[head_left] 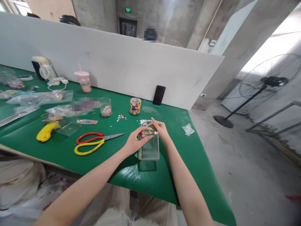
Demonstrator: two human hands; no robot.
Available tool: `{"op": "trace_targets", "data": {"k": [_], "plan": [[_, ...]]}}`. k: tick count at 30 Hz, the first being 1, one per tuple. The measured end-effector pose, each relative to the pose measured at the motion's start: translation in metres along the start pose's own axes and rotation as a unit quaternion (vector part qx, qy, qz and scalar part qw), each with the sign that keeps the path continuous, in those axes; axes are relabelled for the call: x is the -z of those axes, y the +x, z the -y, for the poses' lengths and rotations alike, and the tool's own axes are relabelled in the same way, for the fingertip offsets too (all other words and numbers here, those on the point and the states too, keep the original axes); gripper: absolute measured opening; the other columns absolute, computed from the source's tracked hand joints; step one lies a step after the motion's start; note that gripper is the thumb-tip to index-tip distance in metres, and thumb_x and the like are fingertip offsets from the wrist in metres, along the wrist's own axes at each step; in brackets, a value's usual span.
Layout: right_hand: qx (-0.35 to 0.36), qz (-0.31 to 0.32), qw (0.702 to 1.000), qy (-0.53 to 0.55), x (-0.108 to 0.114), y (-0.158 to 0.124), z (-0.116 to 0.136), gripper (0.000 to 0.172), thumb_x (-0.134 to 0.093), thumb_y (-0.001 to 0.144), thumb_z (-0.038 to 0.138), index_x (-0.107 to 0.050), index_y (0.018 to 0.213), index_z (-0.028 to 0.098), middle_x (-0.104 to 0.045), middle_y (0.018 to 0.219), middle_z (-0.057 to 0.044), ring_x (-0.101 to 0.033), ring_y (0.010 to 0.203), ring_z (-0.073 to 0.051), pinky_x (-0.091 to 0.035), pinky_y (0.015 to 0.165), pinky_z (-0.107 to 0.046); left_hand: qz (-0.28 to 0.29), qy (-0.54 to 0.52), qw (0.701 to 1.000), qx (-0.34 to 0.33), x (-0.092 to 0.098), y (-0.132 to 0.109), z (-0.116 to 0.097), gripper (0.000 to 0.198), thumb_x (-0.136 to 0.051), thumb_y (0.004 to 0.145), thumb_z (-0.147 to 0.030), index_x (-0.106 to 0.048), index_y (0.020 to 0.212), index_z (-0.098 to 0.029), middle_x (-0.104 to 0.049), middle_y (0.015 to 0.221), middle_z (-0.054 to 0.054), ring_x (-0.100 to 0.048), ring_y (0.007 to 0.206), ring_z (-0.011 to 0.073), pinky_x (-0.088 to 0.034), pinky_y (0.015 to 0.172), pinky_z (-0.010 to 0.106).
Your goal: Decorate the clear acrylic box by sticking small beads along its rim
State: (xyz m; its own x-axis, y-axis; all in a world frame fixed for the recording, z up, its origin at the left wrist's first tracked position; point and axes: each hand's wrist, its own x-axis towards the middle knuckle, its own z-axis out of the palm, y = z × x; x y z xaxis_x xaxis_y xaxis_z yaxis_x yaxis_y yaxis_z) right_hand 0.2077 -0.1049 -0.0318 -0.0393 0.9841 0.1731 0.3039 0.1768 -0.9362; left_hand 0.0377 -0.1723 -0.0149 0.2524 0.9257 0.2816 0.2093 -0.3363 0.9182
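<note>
Near the front of the table, a clear rectangular box [150, 150] with a pale rim is between my two hands. Small coloured pieces sit along its far side, and something golden, perhaps a hinge, is at its left corner. My left hand [134, 142] curves round the box's far left part, thumb and fingers closing on it by the coloured pieces. Opposite it, my right hand [161, 129] pinches at the far right corner; what lies in its fingertips is too small to make out. Just beyond are a pale curved band and scattered white bits [142, 121].
Red-and-yellow-handled scissors [94, 142] lie left, near a yellow tool [48, 131] and clear panels [70, 127]. Behind stand a cup of beads [106, 108], a colourful tiled cup [135, 106], a pink tumbler [84, 82] and a phone [159, 95] against the white partition [122, 66].
</note>
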Motion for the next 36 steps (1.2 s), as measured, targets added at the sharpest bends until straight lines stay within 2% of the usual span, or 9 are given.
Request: {"op": "trace_targets", "data": {"k": [3,5,10,13,17,23,27,33,36], "plan": [[0.008,0.002,0.999,0.052,-0.006,-0.004,0.008,0.029,-0.058,0.097,0.041,-0.065,0.102,0.014,-0.067,0.084,0.000,-0.063,0.064,-0.011,-0.055,0.059,-0.026,-0.041,0.019,0.999,-0.018,0.005,-0.002,0.001,0.039,-0.073,0.080,-0.042,-0.062,0.113,-0.023,-0.067,0.089,0.002,-0.061,0.081,0.0187,-0.050,0.082,0.033],[0.018,-0.017,0.997,0.078,-0.009,-0.007,0.014,0.033,-0.055,0.098,0.044,-0.065,0.093,0.014,-0.063,0.073,0.003,-0.057,0.055,-0.008,-0.051,0.054,-0.024,-0.050,0.025,0.998,-0.031,0.008,-0.003,0.001,0.040,-0.074,0.078,-0.042,-0.062,0.112,-0.023,-0.065,0.083,0.000,-0.061,0.078,0.0187,-0.049,0.082,0.033],[0.051,-0.089,0.987,0.123,-0.014,-0.018,0.026,0.049,-0.045,0.100,0.056,-0.061,0.077,0.016,-0.051,0.057,0.007,-0.045,0.045,-0.007,-0.044,0.050,-0.023,-0.051,0.016,0.997,-0.051,0.010,-0.005,-0.004,0.038,-0.070,0.081,-0.044,-0.062,0.111,-0.021,-0.068,0.091,0.004,-0.064,0.086,0.0212,-0.048,0.090,0.035],[0.064,-0.118,0.981,0.140,-0.016,-0.023,0.031,0.055,-0.040,0.099,0.061,-0.060,0.074,0.017,-0.047,0.053,0.008,-0.042,0.043,-0.007,-0.041,0.048,-0.023,-0.041,0.004,0.998,-0.046,0.012,-0.006,-0.006,0.033,-0.065,0.086,-0.040,-0.062,0.112,-0.020,-0.069,0.088,0.004,-0.065,0.084,0.0204,-0.048,0.085,0.033],[0.065,-0.135,0.977,0.151,-0.018,-0.025,0.035,0.059,-0.036,0.098,0.065,-0.058,0.071,0.017,-0.041,0.049,0.009,-0.039,0.040,-0.007,-0.038,0.046,-0.023,-0.018,-0.019,0.999,-0.040,0.016,-0.005,-0.006,0.031,-0.065,0.085,-0.036,-0.063,0.111,-0.019,-0.070,0.092,0.005,-0.064,0.083,0.0194,-0.048,0.078,0.030],[0.059,-0.137,0.975,0.165,-0.020,-0.026,0.040,0.065,-0.035,0.095,0.071,-0.061,0.070,0.017,-0.030,0.044,0.011,-0.035,0.036,-0.007,-0.029,0.041,-0.023,0.007,-0.061,0.997,-0.040,0.019,-0.003,-0.006,0.031,-0.067,0.084,-0.033,-0.064,0.112,-0.018,-0.070,0.096,0.006,-0.066,0.086,0.0191,-0.049,0.082,0.030],[0.060,-0.143,0.973,0.172,-0.020,-0.025,0.042,0.069,-0.033,0.093,0.074,-0.063,0.069,0.017,-0.031,0.043,0.011,-0.034,0.035,-0.007,-0.025,0.039,-0.023,0.020,-0.082,0.996,-0.036,0.020,-0.003,-0.007,0.031,-0.066,0.086,-0.035,-0.064,0.112,-0.017,-0.071,0.094,0.006,-0.068,0.083,0.0189,-0.052,0.082,0.031],[0.064,-0.149,0.970,0.181,-0.021,-0.024,0.043,0.067,-0.036,0.092,0.075,-0.062,0.069,0.017,-0.033,0.043,0.011,-0.032,0.035,-0.006,-0.024,0.039,-0.023,0.033,-0.087,0.995,-0.040,0.021,-0.003,-0.010,0.030,-0.065,0.087,-0.033,-0.067,0.112,-0.017,-0.074,0.099,0.007,-0.069,0.088,0.0198,-0.053,0.087,0.033],[0.065,-0.149,0.970,0.182,-0.020,-0.024,0.043,0.067,-0.037,0.093,0.074,-0.062,0.069,0.017,-0.033,0.042,0.011,-0.032,0.035,-0.007,-0.025,0.039,-0.023,0.038,-0.085,0.995,-0.041,0.023,-0.003,-0.013,0.029,-0.064,0.088,-0.031,-0.067,0.114,-0.016,-0.074,0.094,0.006,-0.069,0.084,0.0192,-0.053,0.087,0.033]]}}
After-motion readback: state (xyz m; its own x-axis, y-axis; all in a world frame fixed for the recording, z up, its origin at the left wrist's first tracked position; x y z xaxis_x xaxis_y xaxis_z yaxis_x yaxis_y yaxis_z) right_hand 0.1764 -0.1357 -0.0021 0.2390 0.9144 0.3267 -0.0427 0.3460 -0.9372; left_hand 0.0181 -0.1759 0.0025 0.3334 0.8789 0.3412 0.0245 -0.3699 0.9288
